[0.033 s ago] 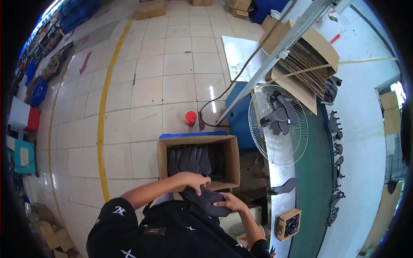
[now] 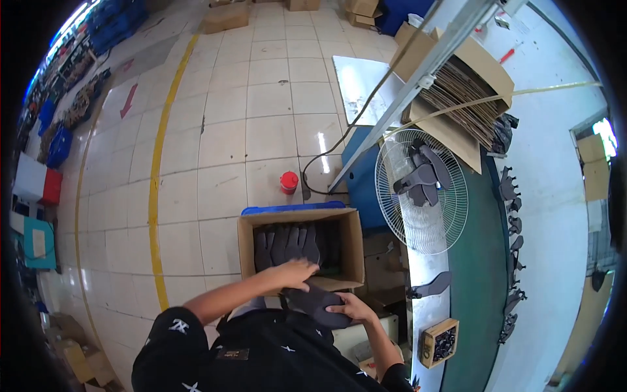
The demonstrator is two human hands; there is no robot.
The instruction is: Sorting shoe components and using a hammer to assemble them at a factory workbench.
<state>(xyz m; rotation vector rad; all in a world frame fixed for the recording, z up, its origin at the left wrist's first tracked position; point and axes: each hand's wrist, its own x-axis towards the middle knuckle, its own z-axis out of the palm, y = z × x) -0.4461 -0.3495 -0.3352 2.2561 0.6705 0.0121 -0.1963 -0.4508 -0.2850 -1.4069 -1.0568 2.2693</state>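
Stacking step: left hand [image 2: 295,273] flat atop, right hand [image 2: 351,307] cupped beneath a dark shoe-part stack [image 2: 317,302] at the cardboard box's [image 2: 356,245] six o'clock rim; next move likely needs steady lowering among the upright pieces [image 2: 287,245].

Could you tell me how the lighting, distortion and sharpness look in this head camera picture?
In the head view, fisheye bending curves the yellow floor line and the rim falls to black; glare streaks the floor tiles near the red cup; the cardboard box, left hand and right hand are evenly lit and fairly sharp, while the far edges look soft.
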